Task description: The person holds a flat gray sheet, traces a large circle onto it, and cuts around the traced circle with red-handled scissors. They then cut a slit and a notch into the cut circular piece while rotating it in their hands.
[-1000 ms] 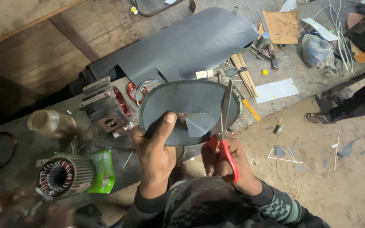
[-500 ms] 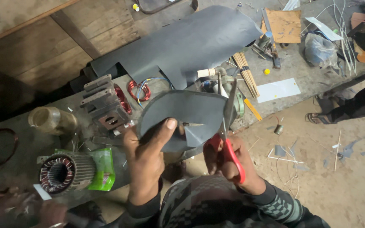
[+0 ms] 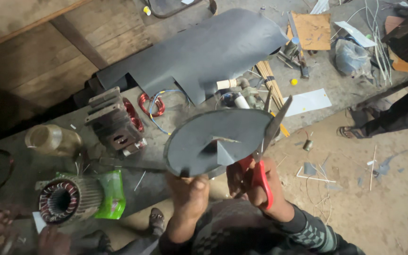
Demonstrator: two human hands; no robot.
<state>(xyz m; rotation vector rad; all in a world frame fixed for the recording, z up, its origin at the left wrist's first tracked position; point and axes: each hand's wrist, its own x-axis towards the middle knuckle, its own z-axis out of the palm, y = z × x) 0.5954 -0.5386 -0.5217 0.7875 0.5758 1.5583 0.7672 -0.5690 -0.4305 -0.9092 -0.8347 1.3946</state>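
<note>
- My left hand (image 3: 191, 196) is up in front of me, fingers pinched tight on the lower edge of the dark grey rounded sheet piece (image 3: 216, 141), which sits tilted above the edge of the workbench (image 3: 20, 177).
- My right hand (image 3: 256, 186) is curled closed through the red handles of the scissors (image 3: 263, 156); the blades are parted, pointing up and away along the piece's right edge.
- A small triangular flap stands up near the middle of the piece (just left of the blades).
- On the bench behind it lies the big grey sheet (image 3: 204, 49), with a laminated motor core (image 3: 114, 120) and its red-and-blue wires to the left.
- Lower left, a wound stator (image 3: 64, 200) rests on a green bag (image 3: 109, 193).
- A sandalled foot (image 3: 350, 131) shows at right.
</note>
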